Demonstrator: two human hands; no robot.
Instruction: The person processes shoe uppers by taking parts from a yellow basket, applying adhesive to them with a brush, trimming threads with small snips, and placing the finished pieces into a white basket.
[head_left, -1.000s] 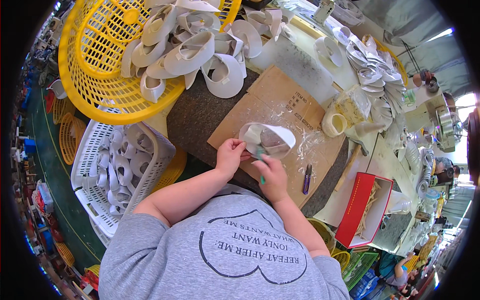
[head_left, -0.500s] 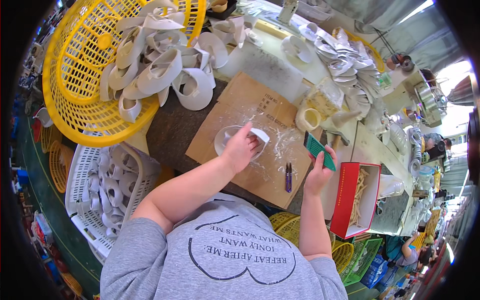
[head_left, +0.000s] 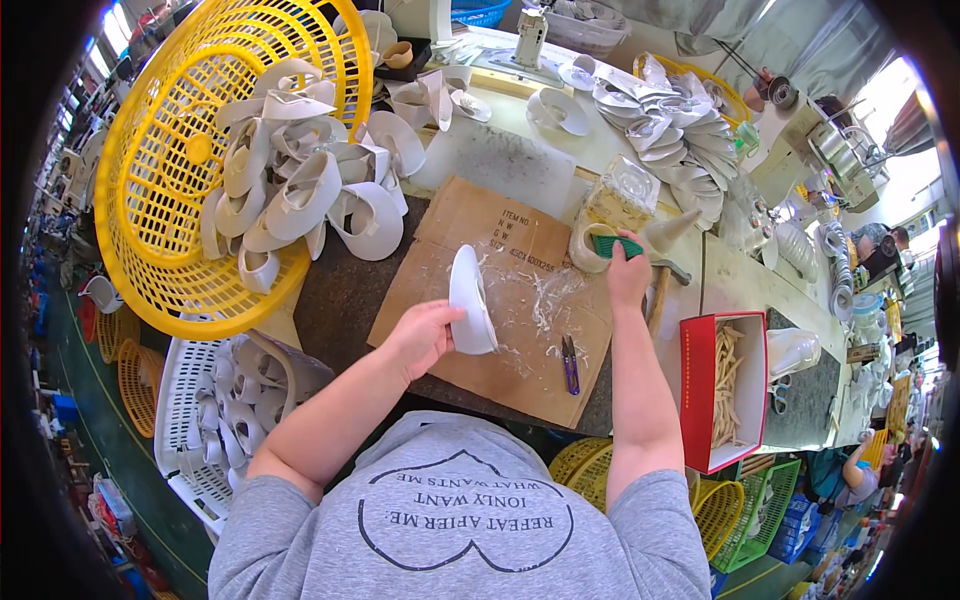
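Head view: two bare hands were above the pale surface [head_left: 735, 275], with some space between them.
Yellow basket [head_left: 200, 149]: it was at the left side, with heaped white pieces [head_left: 305, 195] on its right part.
White crate [head_left: 195, 485]: it was below this basket and carried more pieces, which were curled.
Left hand [head_left: 420, 337]: its thumb and fingers were clamped together on the edge of the white curved piece [head_left: 467, 305].
Piece position: it was raised on edge in front of the body, over the brown cardboard [head_left: 430, 240]; whether its lower end touched the cardboard, I could not tell.
White scraps [head_left: 545, 300]: they were scattered on the cardboard, to the right of the piece.
Snips [head_left: 571, 368]: they lay near the cardboard's right edge, and no hand touched them.
Cream cup [head_left: 583, 250]: its opening was just beside the green tool [head_left: 617, 246]; how deep the tool reached, I could not see.
Right hand [head_left: 628, 272]: its fingers were closed on the tool's end.
Red box [head_left: 698, 390]: it stood farthest right of these things, with thin wooden sticks [head_left: 727, 385] inside.
Step in hand: in my judgement, the piece was only being held, while the tool was being placed at the cup.
Next move: it would call for a light left pinch, and a right release only with the tool well supported.
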